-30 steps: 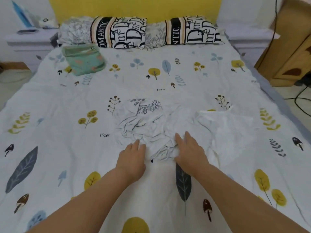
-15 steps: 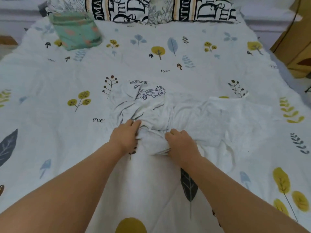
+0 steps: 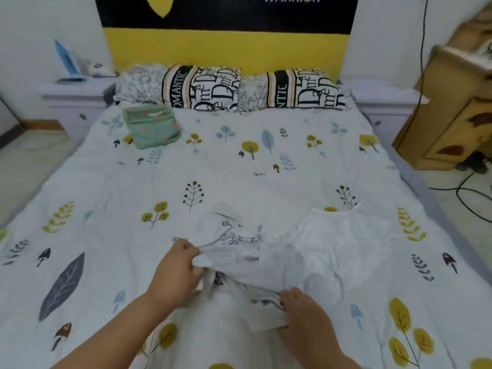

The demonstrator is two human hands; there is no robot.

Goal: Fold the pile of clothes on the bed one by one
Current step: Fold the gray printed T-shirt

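A: Where's the clothes pile?

B: Lower centre of the frame, on the bed (image 3: 239, 166). Two pieces that I can make out. A light grey t-shirt (image 3: 247, 258) w/ a small black line print sits centre, crumpled. A white top (image 3: 343, 235) lies just right of it, touching, flatter.

A: Hands?

B: Both on the t-shirt. Left hand (image 3: 177, 272) is lower centre-left, fingers curled, pinching the shirt's left edge, so its grip is closed on the cloth. Right hand (image 3: 306, 318) is lower centre-right, fingers bent round the near hem, same: grip closed on the t-shirt. The cloth is stretched between them, partly off the sheet on the left side.

A: Is it folded?

B: No, bunched & wrinkled. Can't tell front from back apart from the print, which faces up.

A: What else is on the bed?

B: A folded green item (image 3: 151, 125) w/ pink marks, upper left, near the pillows (image 3: 229, 89). Two pillows w/ big black lettering lie along the yellow headboard (image 3: 226, 49). The sheet is white w/ leaf, tree & mushroom prints.

A: Around it?

B: White nightstand (image 3: 77, 94) upper left, wooden cabinet (image 3: 452, 123) at the right edge, black cables (image 3: 471, 193) on the floor below it.
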